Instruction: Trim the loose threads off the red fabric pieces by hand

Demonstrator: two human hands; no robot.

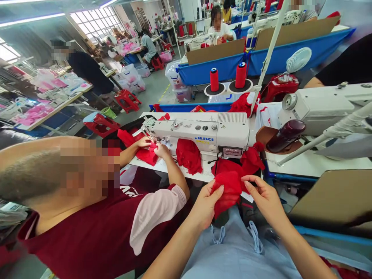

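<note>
A piece of thin red fabric point(228, 192) is stretched between my two hands, above my lap. My left hand point(207, 203) pinches its left side, with the thumb on top. At the upper right edge of the cloth, my right hand point(263, 193) has thumb and forefinger close together on the fabric's edge. More red cloth point(229, 166) lies on the table just beyond, near the base of a white sewing machine point(197, 130). Another red piece point(188, 155) rests under the machine's arm.
Close on my left, a person in a dark red shirt point(87, 236) works red cloth at the needle. A second sewing machine point(328, 108), a dark thread cone point(286, 135) and a slanting pole point(319, 137) stand at the right. Red spools point(214, 80) stand behind.
</note>
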